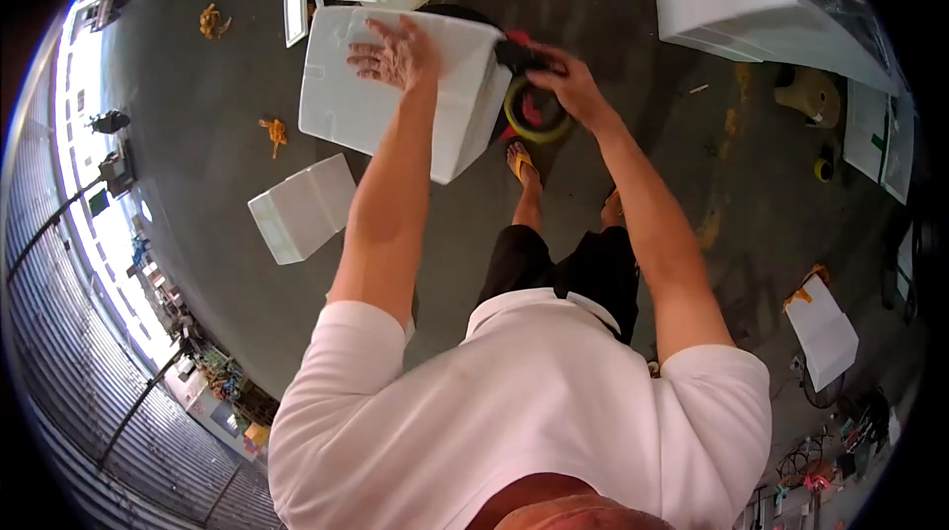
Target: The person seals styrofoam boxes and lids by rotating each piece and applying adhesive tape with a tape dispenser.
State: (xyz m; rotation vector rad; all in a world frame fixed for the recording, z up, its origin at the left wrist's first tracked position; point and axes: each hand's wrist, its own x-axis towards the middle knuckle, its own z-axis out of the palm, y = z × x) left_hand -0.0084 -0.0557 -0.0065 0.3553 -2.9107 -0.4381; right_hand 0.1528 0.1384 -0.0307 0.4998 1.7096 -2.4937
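Under left hand (395, 57), white box (465, 75), touching

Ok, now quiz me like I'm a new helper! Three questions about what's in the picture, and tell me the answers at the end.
1. True or false: the left hand makes a tight fist over the big box.
2. What does the right hand hold?
a) a broom
b) a black tool
c) a cup
3. Fill in the colour: the sandal is ____.

Key:
1. False, the hand is open with its fingers spread.
2. b
3. yellow
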